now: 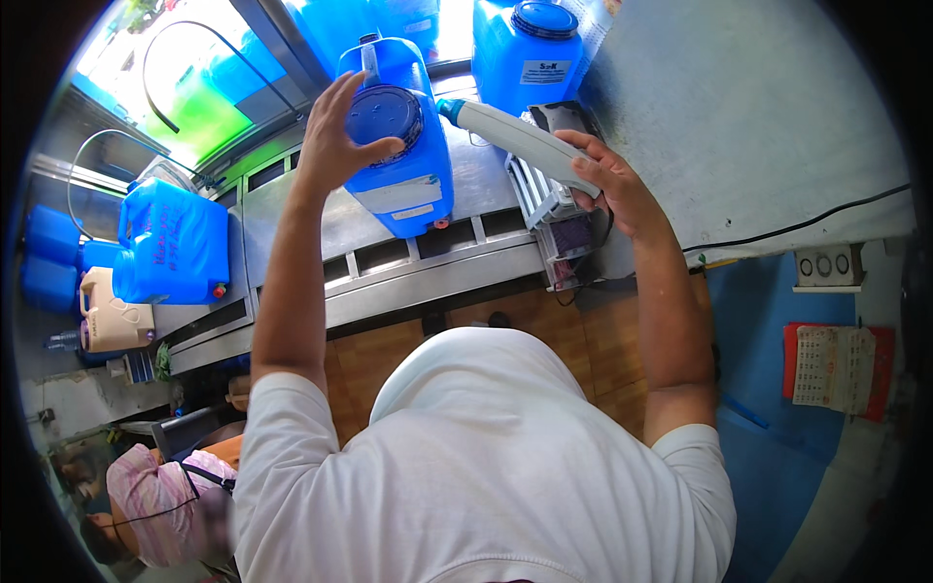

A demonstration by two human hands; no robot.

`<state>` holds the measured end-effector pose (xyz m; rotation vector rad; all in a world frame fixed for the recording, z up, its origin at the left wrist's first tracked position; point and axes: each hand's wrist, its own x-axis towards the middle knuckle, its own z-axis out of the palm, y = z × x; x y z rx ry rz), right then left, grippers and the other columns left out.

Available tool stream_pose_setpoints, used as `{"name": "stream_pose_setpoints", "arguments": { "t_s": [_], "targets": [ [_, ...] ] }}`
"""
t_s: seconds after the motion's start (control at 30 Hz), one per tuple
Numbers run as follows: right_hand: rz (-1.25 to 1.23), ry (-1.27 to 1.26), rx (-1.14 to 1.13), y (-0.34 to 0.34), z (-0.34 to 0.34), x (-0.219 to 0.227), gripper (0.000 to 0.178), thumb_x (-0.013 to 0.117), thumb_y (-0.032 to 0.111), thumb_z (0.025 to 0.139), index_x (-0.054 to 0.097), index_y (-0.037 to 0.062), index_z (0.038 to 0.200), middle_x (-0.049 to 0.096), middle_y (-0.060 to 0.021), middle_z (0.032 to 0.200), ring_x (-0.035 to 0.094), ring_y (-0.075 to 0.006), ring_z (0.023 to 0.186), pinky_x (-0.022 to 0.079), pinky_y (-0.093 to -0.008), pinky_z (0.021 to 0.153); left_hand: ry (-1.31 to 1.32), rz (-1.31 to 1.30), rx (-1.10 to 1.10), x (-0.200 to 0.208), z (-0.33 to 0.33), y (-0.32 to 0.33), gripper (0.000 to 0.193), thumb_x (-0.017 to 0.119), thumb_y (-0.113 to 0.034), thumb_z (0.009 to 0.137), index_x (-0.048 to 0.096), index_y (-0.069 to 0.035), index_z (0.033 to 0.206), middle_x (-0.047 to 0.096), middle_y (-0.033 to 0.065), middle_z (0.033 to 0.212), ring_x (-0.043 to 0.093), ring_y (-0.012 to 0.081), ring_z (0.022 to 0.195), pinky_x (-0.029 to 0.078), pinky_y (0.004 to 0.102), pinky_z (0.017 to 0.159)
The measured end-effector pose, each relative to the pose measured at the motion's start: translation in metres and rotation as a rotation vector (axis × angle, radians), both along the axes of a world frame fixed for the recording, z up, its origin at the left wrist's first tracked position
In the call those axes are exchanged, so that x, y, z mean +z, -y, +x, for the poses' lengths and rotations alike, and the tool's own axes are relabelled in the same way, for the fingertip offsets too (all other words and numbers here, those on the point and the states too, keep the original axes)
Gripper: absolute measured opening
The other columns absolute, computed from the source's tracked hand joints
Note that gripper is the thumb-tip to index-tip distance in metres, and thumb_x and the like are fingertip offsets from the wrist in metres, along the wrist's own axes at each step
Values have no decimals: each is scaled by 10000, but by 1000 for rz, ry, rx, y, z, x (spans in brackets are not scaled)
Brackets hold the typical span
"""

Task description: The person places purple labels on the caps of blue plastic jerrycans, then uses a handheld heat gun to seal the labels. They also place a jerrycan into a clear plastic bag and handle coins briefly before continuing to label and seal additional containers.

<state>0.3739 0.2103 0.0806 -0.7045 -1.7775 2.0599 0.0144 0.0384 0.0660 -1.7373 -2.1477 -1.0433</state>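
A blue plastic water jug [435, 175] with a round screw cap [389, 119] stands on the metal counter in front of me. My left hand [328, 141] is at the left side of this cap, fingers stretched and thumb apart, holding nothing. Whether the thumb touches the cap, I cannot tell. In my right hand [612, 185] is a long grey-white handheld tool [520, 136], fingers wrapped round its near end. Its teal tip points left, toward the jug's right side near the cap.
More blue jugs stand at the back [530, 73] and on the left [180, 243], beside a beige jug [102, 306]. A rack-like device [559, 209] sits under the tool. A black cable [797, 223] runs right. Another person [160, 496] is at lower left.
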Motion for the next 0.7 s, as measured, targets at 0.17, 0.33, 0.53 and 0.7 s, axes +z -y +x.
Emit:
{"name": "stream_pose_setpoints", "arguments": {
  "t_s": [0.17,0.33,0.53,0.7],
  "targets": [
    [0,8,0,-1,-1,2,520,661,324,924,541,99,1377,624,-13,991,501,-48,649,416,-189,546,125,212,144,-59,16,27,1108,946,-449,580,386,-129,1481,364,251,1519,381,397,1406,370,495,1133],
    [45,11,33,-1,-7,10,516,655,343,921,555,112,1371,629,-5,1004,493,-42,645,415,-187,547,314,236,166,-77,24,25,1072,956,-354,592,392,-134,1476,453,178,1467,416,338,1376,356,465,1138],
    [93,14,28,0,1,7,509,635,361,932,558,113,1369,606,3,966,482,-43,647,396,-194,555,-161,223,327,-35,51,13,835,891,-500,648,561,-133,1322,560,146,1358,514,325,1272,404,482,1061],
    [22,-33,-45,-5,13,-12,509,639,360,931,556,123,1373,615,12,947,484,-46,640,384,-193,549,-324,-78,358,4,70,-31,604,796,-605,706,714,-144,1088,672,103,1175,611,307,1128,446,449,981]
  ]
}}
